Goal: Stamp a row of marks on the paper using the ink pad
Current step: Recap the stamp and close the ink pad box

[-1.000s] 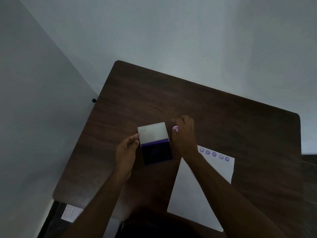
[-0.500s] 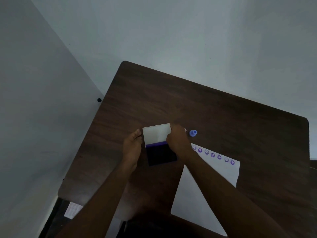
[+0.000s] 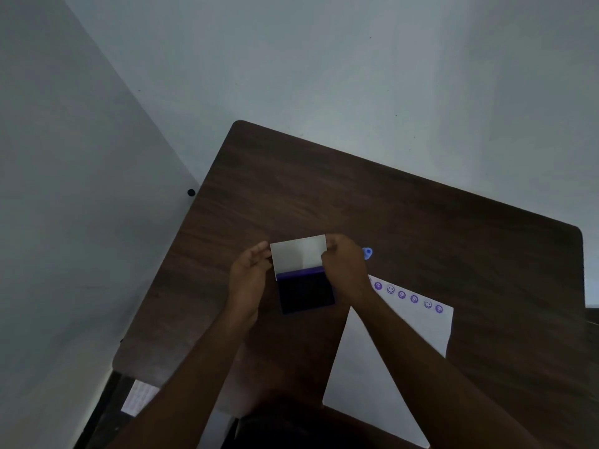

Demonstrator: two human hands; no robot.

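Hands hold as they did half a second ago: our left hand (image 3: 249,273) and right hand (image 3: 343,265) pinch the raised lid (image 3: 298,254) of the ink pad (image 3: 306,294) from either side. The stamp (image 3: 367,253) lies released, perhaps half hidden behind our knuckles. Our arm covers part of the paper (image 3: 418,328); the far counter (image 3: 324,196) is bare.

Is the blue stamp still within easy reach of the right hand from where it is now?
Probably yes. The blue stamp stands on bare table just beyond the right hand, nothing between them, but that hand is busy gripping the ink pad lid.
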